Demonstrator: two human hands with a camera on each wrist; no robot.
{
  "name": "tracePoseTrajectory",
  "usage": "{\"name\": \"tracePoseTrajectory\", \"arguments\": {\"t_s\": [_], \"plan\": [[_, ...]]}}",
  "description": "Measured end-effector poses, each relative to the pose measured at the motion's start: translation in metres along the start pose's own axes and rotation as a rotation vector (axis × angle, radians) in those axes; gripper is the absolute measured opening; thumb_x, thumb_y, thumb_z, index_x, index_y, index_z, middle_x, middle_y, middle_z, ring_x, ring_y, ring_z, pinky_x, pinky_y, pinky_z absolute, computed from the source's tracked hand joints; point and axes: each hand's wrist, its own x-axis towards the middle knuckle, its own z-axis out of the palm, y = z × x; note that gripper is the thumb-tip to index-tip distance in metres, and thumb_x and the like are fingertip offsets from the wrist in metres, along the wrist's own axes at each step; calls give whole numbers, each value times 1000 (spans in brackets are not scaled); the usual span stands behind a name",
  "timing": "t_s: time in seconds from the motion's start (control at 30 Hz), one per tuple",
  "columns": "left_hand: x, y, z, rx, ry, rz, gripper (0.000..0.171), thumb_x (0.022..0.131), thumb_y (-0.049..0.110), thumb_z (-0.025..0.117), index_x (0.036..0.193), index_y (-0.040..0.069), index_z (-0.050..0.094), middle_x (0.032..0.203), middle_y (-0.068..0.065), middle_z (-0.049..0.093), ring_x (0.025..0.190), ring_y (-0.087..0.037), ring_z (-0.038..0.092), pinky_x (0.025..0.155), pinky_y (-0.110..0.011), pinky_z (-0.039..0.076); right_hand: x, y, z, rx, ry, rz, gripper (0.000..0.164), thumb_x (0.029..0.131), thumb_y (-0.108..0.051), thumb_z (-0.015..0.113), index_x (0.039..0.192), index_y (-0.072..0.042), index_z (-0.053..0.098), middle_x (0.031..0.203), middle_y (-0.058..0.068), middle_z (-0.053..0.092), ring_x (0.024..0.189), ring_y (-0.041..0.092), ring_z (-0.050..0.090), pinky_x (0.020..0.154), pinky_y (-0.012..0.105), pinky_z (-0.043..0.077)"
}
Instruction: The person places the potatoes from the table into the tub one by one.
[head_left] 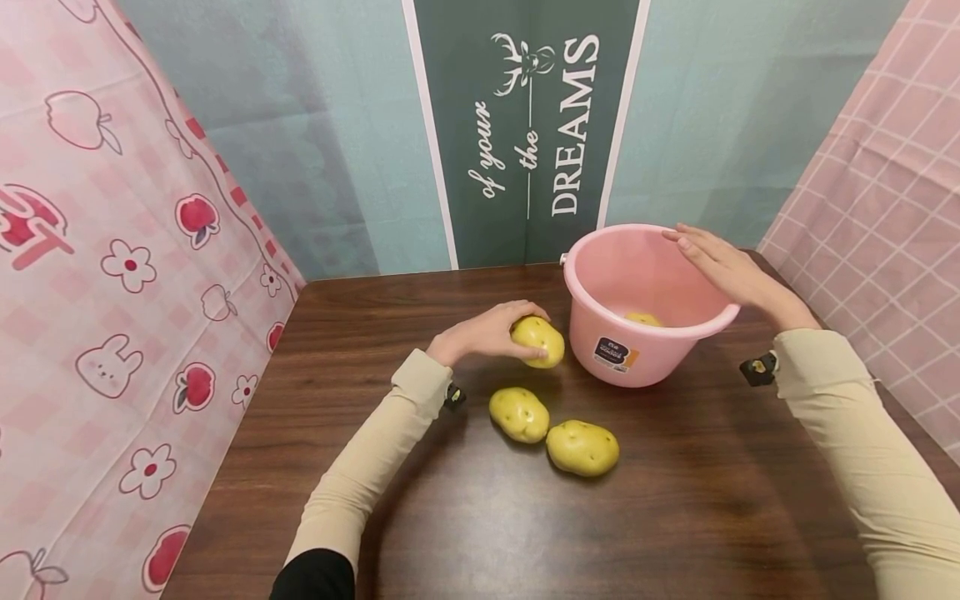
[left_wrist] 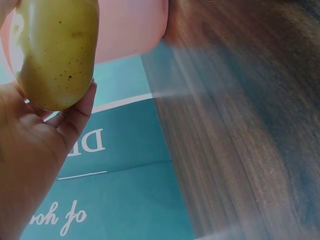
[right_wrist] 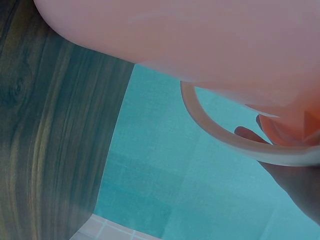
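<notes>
My left hand [head_left: 495, 330] grips a yellow potato [head_left: 538, 342] just left of the pink bucket [head_left: 626, 354]; in the left wrist view the fingers curl round the lower end of that potato [left_wrist: 56, 55]. The bucket stands upright and another potato [head_left: 643, 319] shows inside at the bottom. My right hand [head_left: 723, 265] rests on the bucket's right rim, its fingers fairly straight. In the right wrist view the bucket's handle [right_wrist: 220, 131] arcs in front of the right hand [right_wrist: 295, 185], hiding part of it.
Two more potatoes, one on the left [head_left: 519, 415] and one on the right [head_left: 582, 448], lie close together on the dark wooden table [head_left: 480, 533], in front of the bucket. Patterned cloths hang at the back [head_left: 345, 167] and both sides.
</notes>
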Motion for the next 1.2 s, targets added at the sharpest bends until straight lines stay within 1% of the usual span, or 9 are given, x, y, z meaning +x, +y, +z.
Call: {"name": "tracePoseTrajectory", "arguments": {"t_s": [0.37, 0.6, 0.87, 1.03, 1.2], "plan": [[-1, 1, -7, 9, 33, 4, 59, 76, 54, 67, 122, 21, 52, 115, 6, 53, 103, -6, 47, 86, -23, 40, 2, -2, -2, 6, 5, -2, 51, 101, -38, 24, 145, -14, 31, 153, 17, 14, 139, 41, 6, 103, 67, 4], [-2, 2, -11, 4, 35, -5, 59, 76, 53, 68, 122, 21, 52, 116, 5, 53, 102, -8, 48, 86, -24, 41, 2, -5, -2, 3, 1, 0, 51, 101, -39, 23, 145, -13, 32, 153, 17, 13, 139, 41, 6, 102, 67, 4], [-1, 3, -16, 1, 64, 1, 56, 75, 53, 68, 120, 23, 52, 112, 8, 53, 99, -5, 47, 83, -22, 42, 1, -4, -2, 6, -2, 5, 51, 101, -39, 24, 145, -15, 30, 153, 17, 13, 139, 41, 6, 102, 68, 4], [0, 3, -17, 13, 72, 3, 55, 75, 54, 67, 119, 24, 52, 111, 9, 53, 97, -4, 47, 82, -21, 42, 0, -3, -1, 13, -10, 24, 52, 101, -40, 24, 146, -14, 30, 153, 17, 12, 139, 41, 5, 102, 68, 4], [1, 5, -18, 14, 77, 7, 55, 75, 54, 67, 119, 24, 52, 111, 9, 53, 98, -4, 47, 82, -22, 42, -1, -1, 0, 11, -6, 21, 51, 101, -39, 24, 145, -14, 30, 153, 17, 12, 139, 42, 5, 102, 68, 4]]}}
